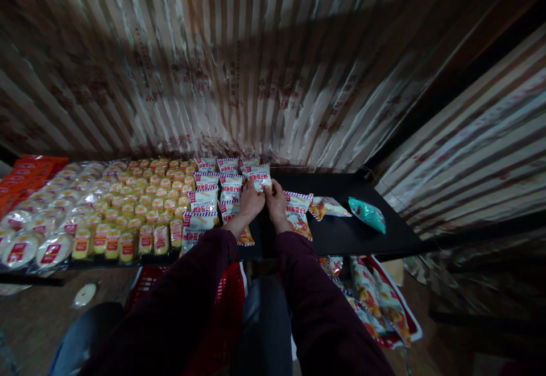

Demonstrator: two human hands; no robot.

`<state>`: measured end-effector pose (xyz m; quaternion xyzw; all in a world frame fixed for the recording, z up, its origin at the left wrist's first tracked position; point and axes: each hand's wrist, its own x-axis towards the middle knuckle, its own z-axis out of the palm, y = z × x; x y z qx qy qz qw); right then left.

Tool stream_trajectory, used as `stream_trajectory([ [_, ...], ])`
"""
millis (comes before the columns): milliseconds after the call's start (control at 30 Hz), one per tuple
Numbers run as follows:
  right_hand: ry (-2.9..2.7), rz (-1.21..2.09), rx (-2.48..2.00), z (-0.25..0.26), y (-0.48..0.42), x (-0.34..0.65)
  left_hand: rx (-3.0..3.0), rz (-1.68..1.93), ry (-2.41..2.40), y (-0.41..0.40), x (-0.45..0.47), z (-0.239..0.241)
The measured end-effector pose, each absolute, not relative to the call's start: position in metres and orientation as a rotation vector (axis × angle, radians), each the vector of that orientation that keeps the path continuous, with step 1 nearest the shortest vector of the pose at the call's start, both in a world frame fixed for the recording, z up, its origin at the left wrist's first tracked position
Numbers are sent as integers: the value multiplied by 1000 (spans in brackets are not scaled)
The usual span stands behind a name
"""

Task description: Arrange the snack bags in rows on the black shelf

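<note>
Both my hands meet at the middle of a black shelf [362, 236]. My left hand [251, 202] and my right hand [276, 201] are closed together on one white snack packet with red and blue edging [260, 178], held at the end of a row of like packets [205, 197]. More packets of that kind [298, 202] lie just right of my right hand. Dark red sleeves cover both my forearms.
Rows of small yellow packets [140, 211] and round white packets [38, 239] fill the shelf's left part. A teal packet [367, 214] lies to the right. A red basket [228, 296] sits under the shelf by my knees, and large snack bags [375, 302] lie on the floor at right.
</note>
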<state>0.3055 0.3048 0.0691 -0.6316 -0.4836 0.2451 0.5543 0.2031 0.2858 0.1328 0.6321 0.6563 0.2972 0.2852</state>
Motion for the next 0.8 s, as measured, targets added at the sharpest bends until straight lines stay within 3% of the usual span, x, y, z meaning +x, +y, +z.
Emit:
stream_trajectory([
  [533, -1431, 440, -1946, 72, 300, 302, 1872, 521, 1847, 281, 196, 134],
  [800, -1368, 306, -1811, 70, 309, 299, 1922, 505, 1864, 280, 197, 134],
])
